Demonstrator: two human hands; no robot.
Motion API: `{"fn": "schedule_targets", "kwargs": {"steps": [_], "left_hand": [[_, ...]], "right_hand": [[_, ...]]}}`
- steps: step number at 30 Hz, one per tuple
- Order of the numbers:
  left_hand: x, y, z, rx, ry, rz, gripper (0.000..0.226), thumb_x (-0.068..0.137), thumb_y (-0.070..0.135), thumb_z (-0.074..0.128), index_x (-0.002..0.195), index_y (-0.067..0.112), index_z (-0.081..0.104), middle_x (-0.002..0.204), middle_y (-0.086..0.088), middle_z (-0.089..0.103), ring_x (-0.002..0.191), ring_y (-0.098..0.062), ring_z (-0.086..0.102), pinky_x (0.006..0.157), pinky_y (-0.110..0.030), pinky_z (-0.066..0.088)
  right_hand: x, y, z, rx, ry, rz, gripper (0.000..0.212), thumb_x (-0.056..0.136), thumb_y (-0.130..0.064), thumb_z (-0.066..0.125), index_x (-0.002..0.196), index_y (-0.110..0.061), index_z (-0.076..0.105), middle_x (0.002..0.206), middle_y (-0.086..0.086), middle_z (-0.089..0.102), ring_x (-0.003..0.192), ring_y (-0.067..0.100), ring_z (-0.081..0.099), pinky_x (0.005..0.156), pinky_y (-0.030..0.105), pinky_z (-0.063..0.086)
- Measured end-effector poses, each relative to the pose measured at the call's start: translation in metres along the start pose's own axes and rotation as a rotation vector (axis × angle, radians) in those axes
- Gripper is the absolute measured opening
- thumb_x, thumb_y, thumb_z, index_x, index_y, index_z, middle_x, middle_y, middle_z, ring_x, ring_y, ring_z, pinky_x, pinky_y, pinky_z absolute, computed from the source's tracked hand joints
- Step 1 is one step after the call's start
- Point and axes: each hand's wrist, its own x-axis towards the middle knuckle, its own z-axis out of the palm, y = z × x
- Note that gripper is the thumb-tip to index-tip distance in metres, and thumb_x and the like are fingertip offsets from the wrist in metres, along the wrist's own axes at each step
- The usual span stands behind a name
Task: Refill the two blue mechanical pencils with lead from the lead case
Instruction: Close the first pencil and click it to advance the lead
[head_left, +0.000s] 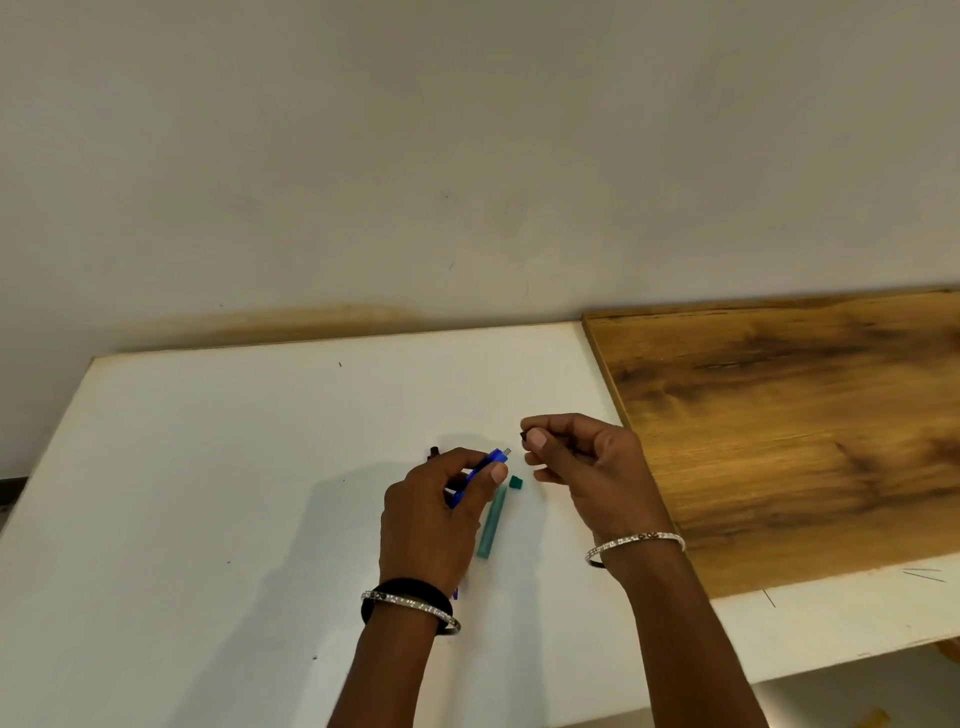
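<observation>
Roughly midway through the first refill, by the look of it. Take the teal lead case (492, 521) as the landmark: it lies flat on the white table (208, 467), and its small teal cap (515, 482) sits off it, just beside its far end — so the case is already open. Just left of the case, the left hand (434, 525) is curled around a blue mechanical pencil (480, 470), whose uncovered far end points up and toward the right hand (582, 462). That hand hovers above and to the right of the case, thumb and forefinger pinched on something small and dark — possibly the pencil's end cap, or a lead, but it is too small to tell.

A dark bit (434, 452) shows beyond the left hand, and a sliver of blue (457, 592) near the left wrist may be the second pencil; I cannot be sure.

Still to do, in my judgement: load the lead, close this pencil, repeat with the other, and recap the case.
</observation>
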Motion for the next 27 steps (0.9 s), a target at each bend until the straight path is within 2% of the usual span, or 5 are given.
{"fn": "schedule_targets", "kwargs": {"steps": [8,12,22,24,27], "left_hand": [[0.001,-0.001,0.001,0.035,0.010,0.009,0.028,0.079,0.055,0.061,0.098,0.037,0.070,0.082,0.009,0.071,0.068,-0.014,0.067,0.067,-0.025,0.055],[0.000,0.002,0.000,0.036,0.008,0.016,0.025,0.080,0.053,0.062,0.097,0.036,0.070,0.080,0.009,0.071,0.065,-0.013,0.067,0.066,-0.025,0.056],[0.000,0.001,-0.006,0.038,0.008,0.017,0.022,0.080,0.050,0.065,0.093,0.035,0.073,0.078,0.013,0.072,0.068,-0.013,0.067,0.069,-0.033,0.058],[0.000,0.002,-0.008,0.031,0.015,0.022,0.023,0.080,0.050,0.066,0.094,0.034,0.074,0.079,0.014,0.073,0.068,-0.013,0.067,0.068,-0.029,0.057],[0.000,0.007,-0.010,-0.015,0.016,0.038,0.023,0.080,0.045,0.067,0.095,0.029,0.075,0.077,0.011,0.073,0.059,-0.011,0.066,0.057,-0.010,0.049]], "right_hand": [[0.002,0.007,0.004,-0.057,-0.101,-0.053,0.017,0.087,-0.010,0.066,0.101,-0.015,0.074,0.090,0.005,0.075,0.083,0.021,0.072,0.077,0.035,0.060],[0.002,0.008,0.004,-0.064,-0.118,-0.066,0.016,0.088,-0.007,0.065,0.101,-0.010,0.073,0.088,0.009,0.075,0.081,0.023,0.072,0.077,0.038,0.061],[-0.001,0.007,0.006,-0.028,-0.200,-0.028,0.017,0.085,-0.008,0.069,0.099,-0.013,0.076,0.092,0.005,0.077,0.086,0.020,0.072,0.073,0.032,0.060],[-0.001,0.004,0.005,-0.026,-0.227,-0.025,0.018,0.084,-0.010,0.070,0.100,-0.017,0.076,0.093,0.003,0.077,0.087,0.021,0.072,0.072,0.032,0.060],[-0.002,0.001,0.005,0.073,-0.236,0.010,0.021,0.083,-0.011,0.071,0.103,-0.014,0.075,0.096,0.006,0.076,0.086,0.024,0.072,0.074,0.034,0.060]]}}
